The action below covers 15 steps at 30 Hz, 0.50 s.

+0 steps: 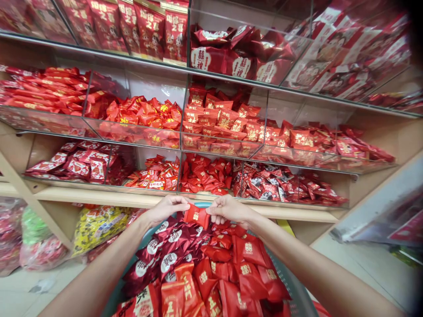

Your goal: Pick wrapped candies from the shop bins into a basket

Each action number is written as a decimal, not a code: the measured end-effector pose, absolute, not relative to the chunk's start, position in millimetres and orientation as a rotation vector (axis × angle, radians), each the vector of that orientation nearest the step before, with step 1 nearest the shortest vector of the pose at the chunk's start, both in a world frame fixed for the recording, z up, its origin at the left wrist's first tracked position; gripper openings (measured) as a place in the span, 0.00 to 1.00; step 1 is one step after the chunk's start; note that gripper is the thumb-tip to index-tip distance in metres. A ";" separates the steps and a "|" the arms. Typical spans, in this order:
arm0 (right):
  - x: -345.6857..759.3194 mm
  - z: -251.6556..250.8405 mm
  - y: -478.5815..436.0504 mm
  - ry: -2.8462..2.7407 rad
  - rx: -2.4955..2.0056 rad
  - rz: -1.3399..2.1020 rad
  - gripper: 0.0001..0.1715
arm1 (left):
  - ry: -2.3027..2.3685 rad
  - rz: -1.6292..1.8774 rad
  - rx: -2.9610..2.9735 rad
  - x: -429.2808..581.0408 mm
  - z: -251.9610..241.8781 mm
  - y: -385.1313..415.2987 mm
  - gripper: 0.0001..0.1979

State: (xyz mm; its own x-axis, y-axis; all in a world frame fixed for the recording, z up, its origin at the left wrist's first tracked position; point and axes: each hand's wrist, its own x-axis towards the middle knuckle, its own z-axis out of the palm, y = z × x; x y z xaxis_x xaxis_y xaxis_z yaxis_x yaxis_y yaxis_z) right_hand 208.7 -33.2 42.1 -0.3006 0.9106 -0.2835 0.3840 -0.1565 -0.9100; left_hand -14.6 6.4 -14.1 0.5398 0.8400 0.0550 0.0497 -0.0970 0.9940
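Note:
Between my two hands is a small red candy packet (196,216) with gold print, pinched at both ends. My left hand (169,209) grips its left end, thumb and fingers pressed together. On the other end, my right hand (227,209) has its fingers curled in. Just beneath them stands a teal basket (299,281) filled with wrapped sweets. Dark maroon packets (169,262) with white round labels lie on its left side, bright red packets (248,248) on its right. Orange-red packets (173,299) lie at the near side.
A wooden shelf unit with clear dividers rises ahead, its bottom ledge (99,196) close behind my hands. Its bins hold red packets (228,119). Bagged yellow sweets (99,226) and pink and green bags (36,237) sit below at left. Tiled floor (360,264) shows at right.

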 end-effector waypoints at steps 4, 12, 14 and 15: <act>212.8 41.0 -35.7 -1.615 -1.430 1.489 0.18 | 0.771 0.810 1.534 -13.1 -12.6 5.6 0.11; 207.1 46.0 -41.5 -1.576 -1.387 1.498 0.18 | 0.781 0.815 1.476 -10.9 -15.9 6.8 0.12; 206.2 48.6 -43.7 -1.603 -1.378 1.458 0.18 | 0.806 0.830 1.466 -10.2 -16.0 6.4 0.14; 206.1 49.9 -45.2 -1.615 -1.374 1.429 0.18 | 0.827 0.837 1.466 -9.8 -15.5 6.0 0.15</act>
